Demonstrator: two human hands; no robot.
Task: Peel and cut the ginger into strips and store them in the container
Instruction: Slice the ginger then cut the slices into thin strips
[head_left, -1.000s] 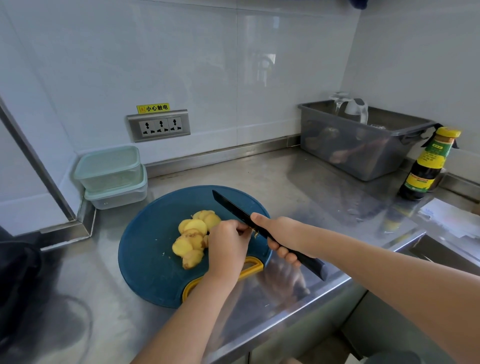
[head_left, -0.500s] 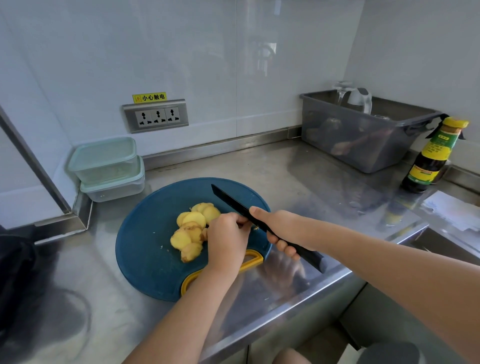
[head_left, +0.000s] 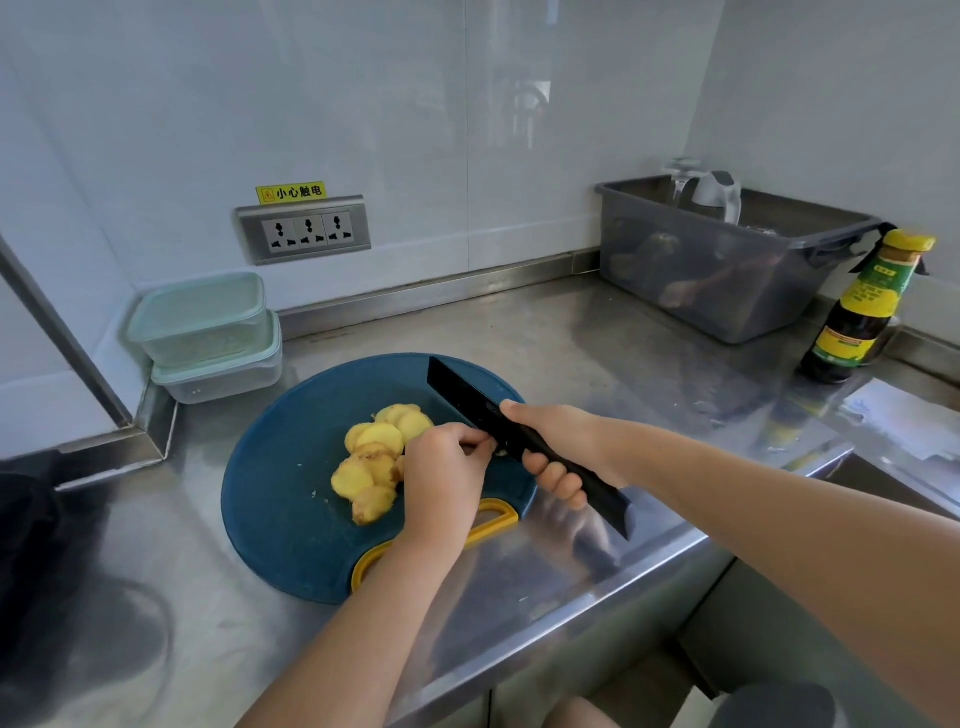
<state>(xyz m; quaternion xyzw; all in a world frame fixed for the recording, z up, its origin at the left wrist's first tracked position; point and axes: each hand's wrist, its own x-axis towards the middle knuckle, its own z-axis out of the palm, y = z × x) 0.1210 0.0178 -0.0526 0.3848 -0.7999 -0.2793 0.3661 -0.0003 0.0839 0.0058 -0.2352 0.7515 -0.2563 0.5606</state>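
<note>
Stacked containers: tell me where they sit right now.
In the head view, the stacked containers sit in the back left corner of the counter, below-left of the wall sockets and just behind the blue cutting board.

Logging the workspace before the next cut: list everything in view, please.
counter: one, stainless steel, under everything
cutting board: one, dark blue with yellow handle, front centre of counter
ginger: one peeled cluster, yellow, on the cutting board
knife: one, black, blade over the board's right side
lidded containers: two, clear with pale green lids, stacked in back-left corner
bin: one, grey, back right
jug: one, clear, in the bin
sauce bottle: one, dark with yellow cap, right of the bin
socket panel: one, grey, on the wall
warning sticker: one, yellow, above the socket panel
paper: one, white, far right
left hand: holds the ginger beside the blade
right hand: grips the knife handle
</note>
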